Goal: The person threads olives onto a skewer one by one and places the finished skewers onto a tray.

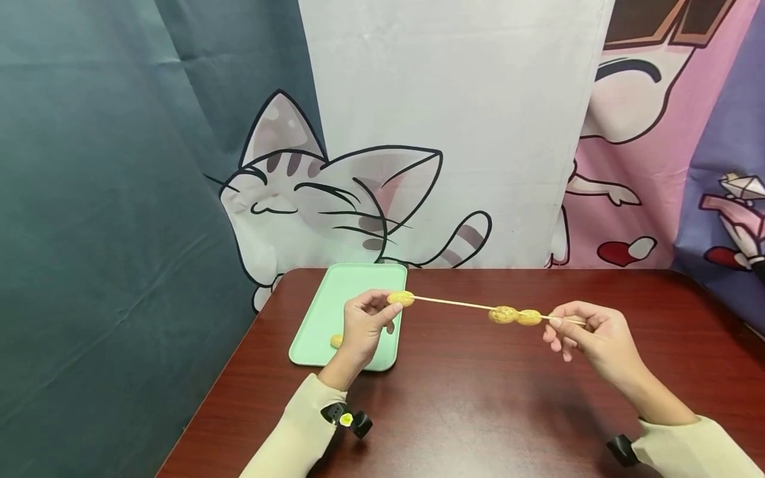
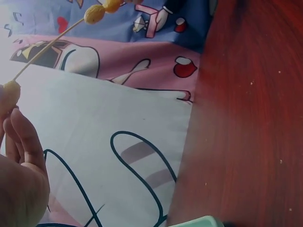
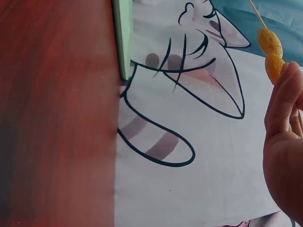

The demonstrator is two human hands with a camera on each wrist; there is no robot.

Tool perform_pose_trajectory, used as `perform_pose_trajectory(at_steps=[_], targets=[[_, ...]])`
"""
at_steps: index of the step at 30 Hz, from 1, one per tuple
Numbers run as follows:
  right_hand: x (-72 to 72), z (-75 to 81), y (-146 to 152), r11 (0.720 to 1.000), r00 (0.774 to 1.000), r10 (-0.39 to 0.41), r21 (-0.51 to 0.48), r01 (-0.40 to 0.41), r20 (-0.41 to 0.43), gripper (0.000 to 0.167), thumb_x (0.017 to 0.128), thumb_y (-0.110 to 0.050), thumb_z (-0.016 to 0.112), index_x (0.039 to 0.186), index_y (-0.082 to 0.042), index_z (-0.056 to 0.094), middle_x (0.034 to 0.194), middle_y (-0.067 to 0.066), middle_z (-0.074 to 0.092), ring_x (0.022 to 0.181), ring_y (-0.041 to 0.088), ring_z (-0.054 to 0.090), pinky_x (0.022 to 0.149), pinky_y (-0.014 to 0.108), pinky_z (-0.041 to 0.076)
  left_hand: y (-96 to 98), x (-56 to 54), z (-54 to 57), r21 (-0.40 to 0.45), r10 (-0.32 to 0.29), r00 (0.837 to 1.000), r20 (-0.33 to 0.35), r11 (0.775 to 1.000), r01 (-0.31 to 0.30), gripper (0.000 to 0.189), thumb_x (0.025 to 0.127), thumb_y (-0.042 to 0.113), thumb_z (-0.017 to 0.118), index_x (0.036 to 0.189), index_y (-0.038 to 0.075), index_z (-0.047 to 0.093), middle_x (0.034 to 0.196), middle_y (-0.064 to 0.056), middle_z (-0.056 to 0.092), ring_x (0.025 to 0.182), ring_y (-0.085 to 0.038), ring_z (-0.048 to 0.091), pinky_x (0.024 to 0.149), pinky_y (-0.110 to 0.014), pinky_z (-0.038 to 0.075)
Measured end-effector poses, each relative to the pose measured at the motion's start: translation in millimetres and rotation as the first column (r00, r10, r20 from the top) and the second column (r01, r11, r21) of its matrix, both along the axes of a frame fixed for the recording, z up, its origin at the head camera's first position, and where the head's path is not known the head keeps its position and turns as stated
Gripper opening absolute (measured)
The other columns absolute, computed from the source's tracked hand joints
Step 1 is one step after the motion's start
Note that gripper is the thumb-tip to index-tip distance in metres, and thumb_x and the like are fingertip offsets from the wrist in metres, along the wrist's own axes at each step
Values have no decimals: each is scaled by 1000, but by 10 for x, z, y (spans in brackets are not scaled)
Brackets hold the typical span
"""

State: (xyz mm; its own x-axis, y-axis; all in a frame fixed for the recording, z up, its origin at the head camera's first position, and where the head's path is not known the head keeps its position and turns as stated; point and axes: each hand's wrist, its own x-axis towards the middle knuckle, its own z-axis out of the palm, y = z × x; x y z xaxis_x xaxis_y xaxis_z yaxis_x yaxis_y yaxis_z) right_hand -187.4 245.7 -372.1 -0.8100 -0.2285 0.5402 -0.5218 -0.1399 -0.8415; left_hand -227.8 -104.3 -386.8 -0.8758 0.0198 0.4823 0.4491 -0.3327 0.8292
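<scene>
A thin wooden skewer point(image 1: 451, 304) is held level above the dark red table point(image 1: 478, 398). My right hand point(image 1: 588, 332) pinches its right end, just beside two yellow balls point(image 1: 514, 316) threaded on it. My left hand point(image 1: 364, 322) pinches a third yellow ball point(image 1: 401, 298) at the skewer's left tip. In the left wrist view that ball point(image 2: 11, 92) sits at my fingertips and the skewer point(image 2: 45, 49) runs up to the other balls point(image 2: 94, 14). In the right wrist view the two balls point(image 3: 271, 52) sit next to my fingers point(image 3: 284, 104).
A mint green tray point(image 1: 335, 312) lies at the table's back left with one more yellow ball point(image 1: 337, 341) on it. Cartoon cat curtains point(image 1: 418, 133) hang right behind the table. The table's left edge falls away beside the tray.
</scene>
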Motion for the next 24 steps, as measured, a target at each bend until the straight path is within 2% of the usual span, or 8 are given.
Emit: perform_pose_trajectory(at_steps=[5,9,11,15,19,24], targets=[[-34,31,41,998,1000,13,-59,-13,-3,14,91,23,49,90,14,59,71,10,70,55,11,65,40,24,49,-60,-17,22,39,1,999,50,999,-3,32,84,-12,65,90,18,72,83,4,72,65,-6,59,46,-18,46],[-47,15,144,983,997,81,-163,-79,8,20,90,27,42,92,15,59,73,13,70,59,12,67,43,22,50,-148,-59,36,85,19,998,61,996,-24,30,85,-12,61,94,15,69,86,3,71,70,-7,59,45,-18,47],[-49,1,185,976,993,116,-186,-112,13,24,90,28,40,93,15,59,75,14,71,61,12,68,45,21,51,-171,-77,45,90,5,998,57,996,-10,31,85,-12,61,102,13,67,89,2,71,72,-7,60,47,-18,48],[-64,-9,195,973,990,142,-186,-136,17,25,90,28,39,94,14,60,76,15,71,62,13,68,45,22,52,-173,-84,56,64,-57,996,69,997,53,36,83,-12,65,112,10,61,100,0,70,80,-8,65,53,-20,52],[-68,-2,159,973,988,151,-181,-145,23,25,91,27,39,94,14,60,76,14,71,62,12,68,45,22,51,-156,-61,54,31,-84,992,96,996,81,34,84,-15,65,106,10,62,104,-3,67,85,-11,69,54,-21,54],[-52,7,123,975,989,145,-176,-138,26,27,91,27,40,93,12,62,75,13,71,61,11,68,44,22,50,-141,-40,51,22,-107,987,119,994,106,32,85,-16,63,104,10,65,103,-6,66,83,-14,70,55,-20,54]])
